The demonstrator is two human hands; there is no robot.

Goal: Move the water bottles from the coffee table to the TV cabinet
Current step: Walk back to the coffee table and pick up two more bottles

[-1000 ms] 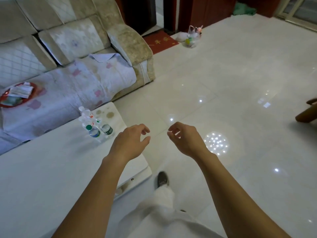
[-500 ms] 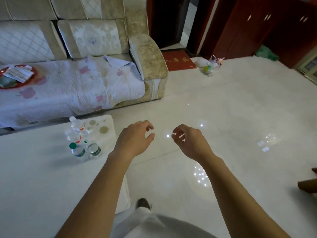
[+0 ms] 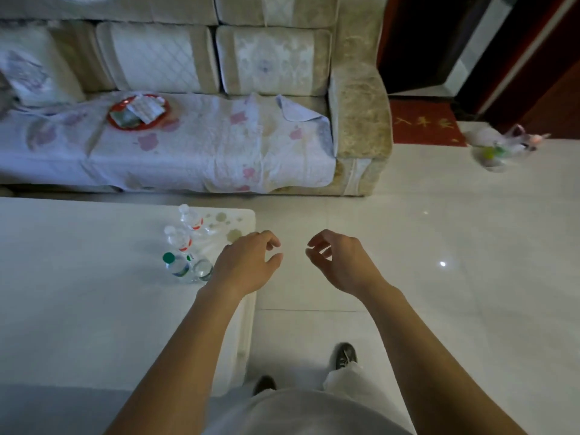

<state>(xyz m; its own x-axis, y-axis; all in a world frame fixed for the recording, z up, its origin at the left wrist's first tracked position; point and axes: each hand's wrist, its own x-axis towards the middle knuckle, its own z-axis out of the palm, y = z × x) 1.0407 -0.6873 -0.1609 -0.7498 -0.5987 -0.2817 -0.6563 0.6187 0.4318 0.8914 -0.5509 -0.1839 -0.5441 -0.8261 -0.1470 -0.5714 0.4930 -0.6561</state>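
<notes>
Filling the far side, a beige sofa carries a red tray of packets, print too blurred to read. Nearer, the white coffee table holds four clear water bottles clustered near its right end, labels illegible. The left hand hovers just beside them and the right hand over the floor, both empty, fingers loosely curled.

Person has turned to face the sofa square-on, stepped closer to coffee table. Left hand now just beside water bottles, at their 3 o'clock.
</notes>
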